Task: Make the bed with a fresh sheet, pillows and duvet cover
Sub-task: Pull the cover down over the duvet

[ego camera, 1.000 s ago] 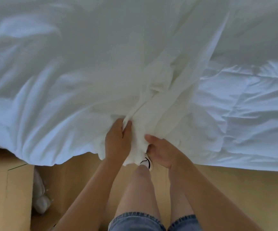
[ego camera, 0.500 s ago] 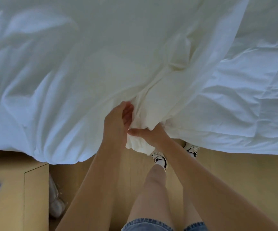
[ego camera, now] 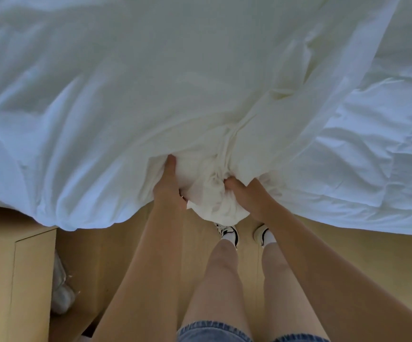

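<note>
1. The big thin cream-white cloth [ego camera: 175, 82] lies over most of the bed. It may be the sheet or the duvet cover; I cannot tell which. Its near edge is pulled into a round crumpled bunch [ego camera: 209, 201] that hangs just past the side of the bed.
2. The puffy white duvet [ego camera: 377, 174] lies under the cloth and shows on the right.
3. The pale wooden floor [ego camera: 348, 255] runs along the bottom.
4. A light wooden cabinet [ego camera: 7, 280] stands at the left, and the cloth hangs over its far corner.
5. The left hand [ego camera: 169, 186] holds the left side of the bunch. Its thumb points up along the cloth, and its other fingers curl in under the fold.
6. The right hand [ego camera: 248, 197] grips the right side of the bunch with its fingers [ego camera: 229, 181] dug into the folds.
7. Half a second ago the two hands were touching at a narrow fold. Now they are apart, with the fat bunch between them.
8. The blue denim shorts [ego camera: 212, 332] show at the bottom edge.
9. A soft white lump [ego camera: 61, 290] sits on the floor beside the cabinet.
10. The white shoes with black marks [ego camera: 228, 232] stand just under the bunch. Both show more fully now than before. The marks are too small to read.
</note>
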`<state>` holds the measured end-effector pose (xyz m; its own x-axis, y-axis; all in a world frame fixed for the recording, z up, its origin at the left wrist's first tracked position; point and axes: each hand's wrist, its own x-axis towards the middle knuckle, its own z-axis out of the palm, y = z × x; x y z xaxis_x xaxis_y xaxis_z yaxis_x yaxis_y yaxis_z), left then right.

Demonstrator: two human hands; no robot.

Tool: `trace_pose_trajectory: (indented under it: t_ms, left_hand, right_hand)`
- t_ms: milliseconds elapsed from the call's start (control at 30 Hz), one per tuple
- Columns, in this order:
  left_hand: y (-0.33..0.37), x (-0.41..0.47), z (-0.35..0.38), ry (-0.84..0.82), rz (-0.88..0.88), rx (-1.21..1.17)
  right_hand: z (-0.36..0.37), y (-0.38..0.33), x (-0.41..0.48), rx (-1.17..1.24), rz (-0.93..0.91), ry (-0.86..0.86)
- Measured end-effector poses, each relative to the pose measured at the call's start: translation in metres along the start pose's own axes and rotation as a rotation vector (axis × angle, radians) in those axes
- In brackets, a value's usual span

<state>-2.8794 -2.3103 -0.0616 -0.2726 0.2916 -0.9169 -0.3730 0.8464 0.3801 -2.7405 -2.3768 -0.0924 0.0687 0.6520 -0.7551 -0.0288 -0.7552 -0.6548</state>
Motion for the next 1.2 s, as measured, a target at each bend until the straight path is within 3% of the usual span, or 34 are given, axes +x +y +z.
trace_pose_trajectory:
  t_ms: [133,200,300,467,567,733,833,933,1067,1200]
  left_hand:
    - [0.008,-0.002,0.005,0.141,0.13,-0.086]
    - [0.013,-0.01,0.016,0.1,0.151,-0.146]
    - [0.021,-0.03,0.027,0.096,0.086,-0.268]
    - [0.042,-0.049,0.011,0.152,0.196,-0.113]
    - [0.063,-0.057,-0.006,0.189,0.17,-0.142]
    - [0.039,-0.043,-0.023,0.284,0.255,-0.141]
    - [-0.039,-0.045,-0.005,0.175,0.048,-0.141]
    - [-0.112,-0.054,0.035,0.066,-0.125,-0.167]
    - [-0.157,-0.076,0.119,-0.115,-0.111,-0.261]
    - [-0.165,-0.101,0.185,-0.067,-0.067,-0.306]
  right_hand:
    - [-0.001,0.005,-0.003,0.033,-0.039,-0.059]
    - [0.0,0.002,-0.004,0.053,-0.061,-0.061]
    - [0.003,-0.01,-0.011,0.167,-0.074,0.031]
    - [-0.026,-0.03,-0.047,0.398,-0.17,0.275]
    - [-0.071,-0.026,-0.082,0.553,-0.195,0.404]
    - [-0.222,0.006,-0.138,0.428,-0.156,0.679]
    - [-0.268,0.015,-0.126,0.269,-0.159,0.651]
    - [-0.275,0.022,-0.1,0.087,-0.171,0.459]
    - [-0.293,0.043,-0.089,0.183,-0.116,0.221]
    - [-0.304,0.048,-0.081,0.115,-0.126,0.066]
